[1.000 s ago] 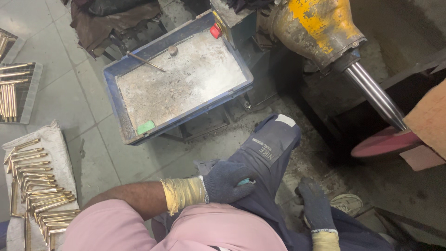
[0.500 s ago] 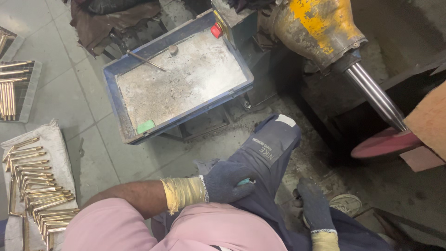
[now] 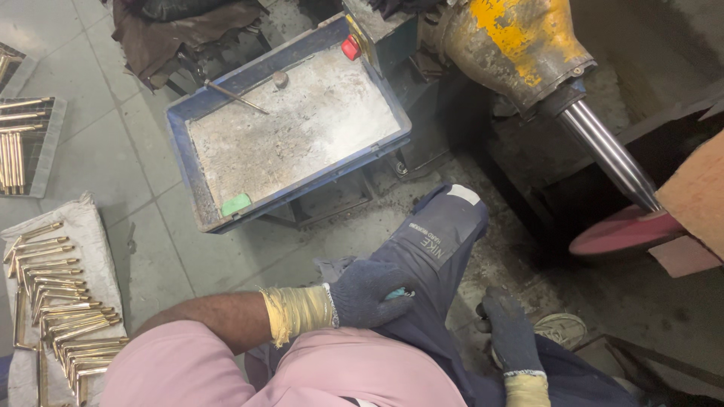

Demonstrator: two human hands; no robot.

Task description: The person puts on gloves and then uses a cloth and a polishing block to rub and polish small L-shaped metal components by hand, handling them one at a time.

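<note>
A: Head view, quick. Left hand (image 3: 369, 294) in a dark glove rests on the raised knee (image 3: 437, 241), fingers curled over something small and teal (image 3: 397, 294). Can't tell what it is, mostly hidden.

B: Clenched on it?

A: Loosely closed round it, looks like a grasp. Tan wrap on the wrist just behind the glove.

B: Right hand?

A: Right hand (image 3: 513, 332), also gloved, lies low beside the thigh, near a worn shoe (image 3: 562, 328). Fingers bent downward; can't tell whether it grips anything.

B: Surroundings?

A: Blue tray (image 3: 197, 162) on the floor ahead of the knee, dusty inside, with a thin rod (image 3: 235, 98), a round knob (image 3: 280, 78) and a green chip (image 3: 235, 204) in its near corner. Yellow motor housing (image 3: 513, 38) top right, steel spindle (image 3: 607, 151) running down to a red wheel (image 3: 622, 230). Brass parts (image 3: 53, 301) stacked on a cloth at far left, more brass pieces (image 3: 19, 143) in a flat tray above them.

B: Versus half a second ago?

A: Almost nothing. Both hands sit in the same places, left keeps the same curl on the teal bit, tray and brass unmoved. Framing matches too.
</note>
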